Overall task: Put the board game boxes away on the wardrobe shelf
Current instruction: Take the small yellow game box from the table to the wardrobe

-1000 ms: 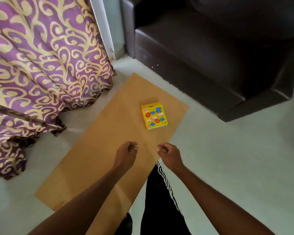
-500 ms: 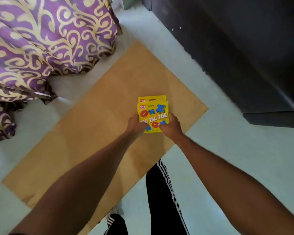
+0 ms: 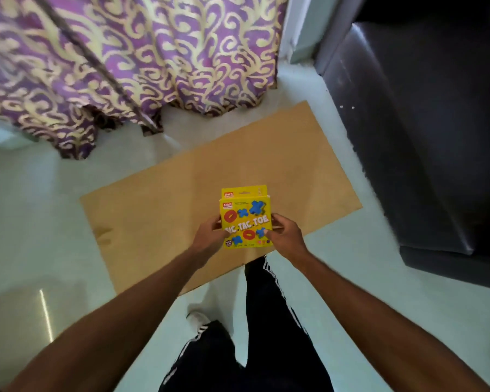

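Observation:
A small yellow Tic Tac Toe game box (image 3: 245, 215) with red rings and blue crosses on its front is held up above the brown board (image 3: 181, 193) on the floor. My left hand (image 3: 208, 236) grips its left edge and my right hand (image 3: 285, 234) grips its right edge, fingers curled around the sides. The box faces me, upright. No wardrobe shelf is in view.
A purple curtain (image 3: 125, 58) with cream swirls hangs at the back left down to the pale floor (image 3: 40, 222). A dark sofa (image 3: 436, 137) fills the right side. My legs in black trousers with white stripes (image 3: 266, 321) stand at the board's near edge.
Both hands went from hanging free above the board to gripping the box, which has been lifted off the board. The view has turned left toward the curtain.

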Motion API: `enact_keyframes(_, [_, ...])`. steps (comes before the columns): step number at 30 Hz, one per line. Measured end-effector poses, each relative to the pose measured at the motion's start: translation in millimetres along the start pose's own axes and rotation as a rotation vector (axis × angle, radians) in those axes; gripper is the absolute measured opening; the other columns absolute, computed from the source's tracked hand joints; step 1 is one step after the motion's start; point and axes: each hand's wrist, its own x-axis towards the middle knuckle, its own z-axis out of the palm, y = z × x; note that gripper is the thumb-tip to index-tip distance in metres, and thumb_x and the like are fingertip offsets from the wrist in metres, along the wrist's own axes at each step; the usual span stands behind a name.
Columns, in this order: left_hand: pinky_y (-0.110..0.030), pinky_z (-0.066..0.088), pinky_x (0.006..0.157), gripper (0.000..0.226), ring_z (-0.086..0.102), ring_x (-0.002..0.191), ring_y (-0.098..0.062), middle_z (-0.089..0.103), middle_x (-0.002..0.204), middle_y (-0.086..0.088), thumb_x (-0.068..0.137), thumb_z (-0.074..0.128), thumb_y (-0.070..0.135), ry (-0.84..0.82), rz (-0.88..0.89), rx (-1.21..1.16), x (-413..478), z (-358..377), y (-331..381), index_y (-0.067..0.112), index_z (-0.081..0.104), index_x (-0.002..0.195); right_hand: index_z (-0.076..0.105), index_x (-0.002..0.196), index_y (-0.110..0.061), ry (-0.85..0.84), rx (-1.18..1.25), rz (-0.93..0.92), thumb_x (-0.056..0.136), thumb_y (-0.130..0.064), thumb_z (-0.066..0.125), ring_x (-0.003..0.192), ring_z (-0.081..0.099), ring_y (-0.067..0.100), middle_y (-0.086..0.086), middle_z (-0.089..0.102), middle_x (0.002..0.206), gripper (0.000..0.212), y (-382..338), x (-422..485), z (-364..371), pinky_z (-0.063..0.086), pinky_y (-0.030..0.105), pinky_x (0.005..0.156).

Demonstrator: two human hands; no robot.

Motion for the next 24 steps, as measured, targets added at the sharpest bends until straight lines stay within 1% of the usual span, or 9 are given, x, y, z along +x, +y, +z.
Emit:
enact_keyframes(2, [-0.019,0.046,0.062,0.040,0.059,0.078,-0.007,0.066,0.112,-0.005,0.091,0.054,-0.002,0.039,-0.004,-0.091,-42,-39,-29,0.015,0.059,0.127,0.064,0.123,-0.014,-0.040,-0.067,-0.073,0.083,-0.005,0.068,0.091,0.066,0.016,0.002,0.070,0.107,0.041,-14,-38,35,0.057,0.027,0.076])
enact_keyframes(4, [-0.022,0.044,0.061,0.041,0.060,0.080,-0.010,0.066,0.107,-0.002,0.092,0.054,-0.002,0.084,0.008,-0.181,-75,-70,-60,0.019,0.057,0.127,0.064,0.122,-0.013,-0.074,-0.142,-0.140,0.084,-0.006,0.068,0.089,0.066,0.015,0.002,0.070,0.106,0.039,-23,-65,67,0.058,0.024,0.074])
enact_keyframes(7, [-0.030,0.041,0.065,0.038,0.063,0.084,-0.018,0.068,0.095,0.005,0.092,0.056,0.002,0.175,0.024,-0.319,-135,-121,-129,0.023,0.057,0.124,0.066,0.122,-0.014,-0.155,-0.261,-0.271,0.081,-0.005,0.068,0.079,0.067,0.011,0.004,0.071,0.104,0.041,-36,-113,133,0.051,0.010,0.059])
enact_keyframes(9, [-0.035,0.045,0.075,0.034,0.065,0.089,-0.021,0.071,0.097,0.006,0.092,0.060,0.008,0.231,0.033,-0.401,-175,-154,-178,0.027,0.056,0.120,0.067,0.120,-0.018,-0.222,-0.352,-0.339,0.081,-0.009,0.069,0.081,0.068,0.011,0.001,0.072,0.102,0.040,-43,-143,181,0.051,0.012,0.063])
enact_keyframes(11, [-0.035,0.048,0.074,0.032,0.066,0.086,-0.021,0.072,0.096,0.003,0.092,0.060,0.008,0.297,0.049,-0.474,-210,-183,-222,0.024,0.057,0.120,0.067,0.119,-0.020,-0.302,-0.427,-0.397,0.082,-0.012,0.070,0.084,0.068,0.011,-0.002,0.072,0.102,0.038,-49,-167,228,0.051,0.014,0.067])
enact_keyframes(14, [-0.028,0.042,0.063,0.034,0.060,0.082,-0.019,0.070,0.098,-0.001,0.093,0.058,0.007,0.482,0.081,-0.567,-273,-240,-300,0.021,0.057,0.124,0.069,0.117,-0.021,-0.473,-0.519,-0.516,0.082,-0.014,0.070,0.084,0.070,0.010,-0.002,0.073,0.101,0.036,-64,-212,326,0.055,0.020,0.071])
enact_keyframes(18, [-0.022,0.043,0.061,0.036,0.063,0.078,-0.010,0.070,0.096,0.006,0.090,0.059,0.003,0.741,0.134,-0.635,-327,-288,-364,0.024,0.063,0.118,0.070,0.111,-0.021,-0.656,-0.607,-0.664,0.084,-0.010,0.066,0.081,0.071,0.013,-0.001,0.074,0.097,0.029,-92,-256,423,0.050,0.011,0.065])
enact_keyframes(21, [-0.029,0.051,0.068,0.037,0.066,0.081,-0.011,0.071,0.095,0.011,0.087,0.063,0.004,0.967,0.153,-0.656,-358,-332,-406,0.036,0.065,0.105,0.069,0.113,-0.016,-0.767,-0.689,-0.752,0.086,-0.007,0.065,0.071,0.067,0.008,0.003,0.074,0.096,0.029,-118,-285,504,0.045,0.004,0.056])
enact_keyframes(24, [-0.035,0.058,0.076,0.040,0.071,0.084,-0.020,0.073,0.105,-0.001,0.081,0.065,0.005,1.107,0.163,-0.689,-374,-382,-436,0.024,0.066,0.116,0.068,0.114,-0.020,-0.839,-0.738,-0.853,0.085,-0.009,0.066,0.073,0.066,0.003,-0.003,0.072,0.096,0.031,-148,-303,577,0.046,0.004,0.059])
